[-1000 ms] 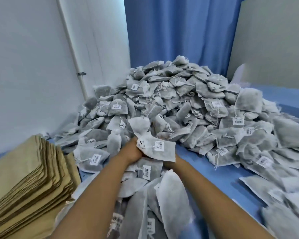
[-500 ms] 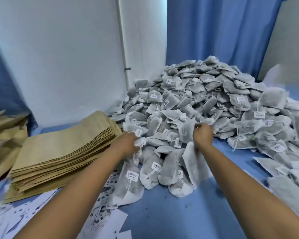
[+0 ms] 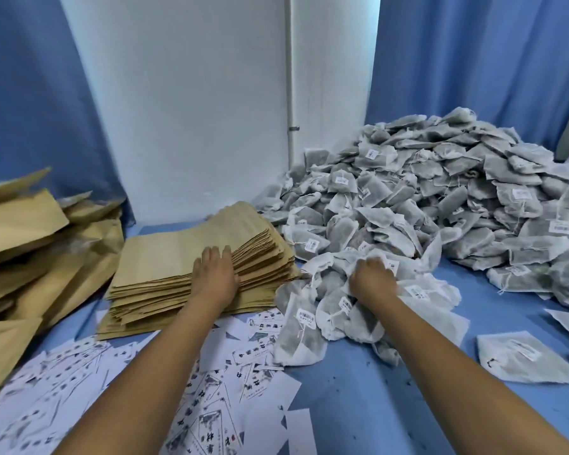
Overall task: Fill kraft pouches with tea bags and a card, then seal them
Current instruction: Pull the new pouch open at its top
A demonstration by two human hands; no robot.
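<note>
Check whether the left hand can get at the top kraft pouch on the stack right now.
Probably yes: the left hand already rests on the near edge of the kraft pouch stack, fingers spread across the top pouch, with nothing lying over it.

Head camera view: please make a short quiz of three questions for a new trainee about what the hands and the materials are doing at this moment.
1. True or false: the left hand rests on the stack of flat kraft pouches.
2. What does the right hand grip?
A. a printed card
B. a bunch of tea bags
C. a kraft pouch
3. Fill in: the printed cards lie scattered on the blue table, ____ the stack of pouches, toward the camera.

Key
1. True; the fingers lie on the top of the stack.
2. B; it holds a bunch of tea bags at the near edge of the big tea bag pile.
3. In front of.
</note>
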